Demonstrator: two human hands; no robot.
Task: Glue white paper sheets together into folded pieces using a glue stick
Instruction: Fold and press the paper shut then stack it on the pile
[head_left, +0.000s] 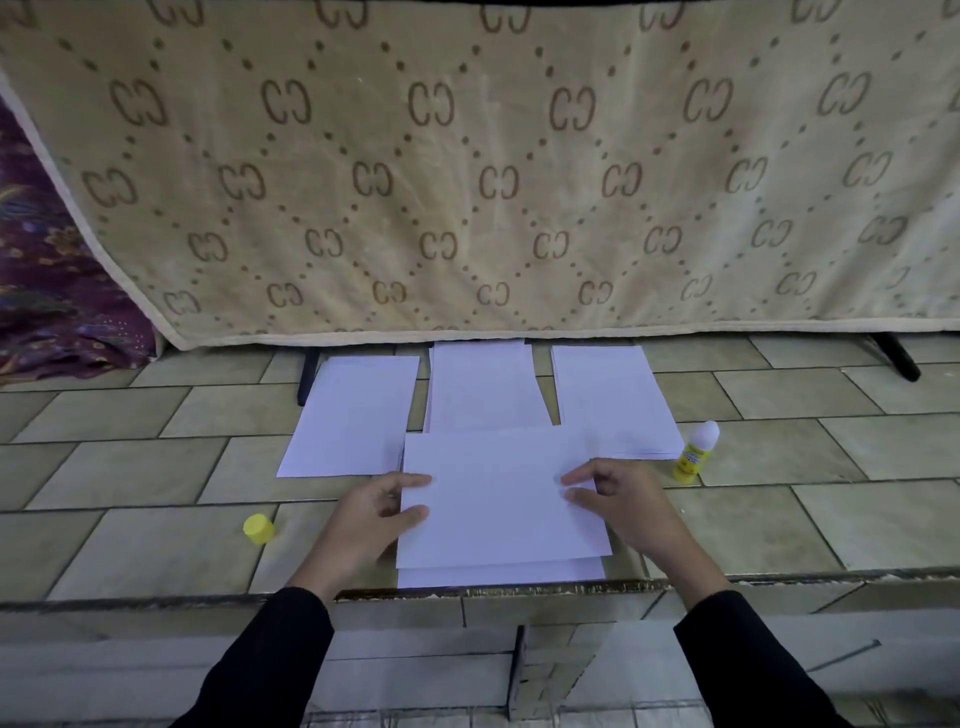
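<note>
A white sheet (498, 499) lies in front of me on top of a second sheet (498, 576) whose near strip sticks out below it. My left hand (371, 512) pinches the top sheet's left edge between thumb and fingers. At the sheet's right edge, the fingertips of my right hand (618, 499) are set on the paper. An uncapped yellow glue stick (695, 453) stands upright to the right of the papers. Its yellow cap (258, 528) lies on the left.
Three stacks of white paper sit farther back: left (350, 415), middle (480, 387), right (613, 400). The tiled surface (156, 467) ends at a near edge (727, 582). A beige patterned blanket (467, 166) hangs behind, with dark legs (896, 358) beneath.
</note>
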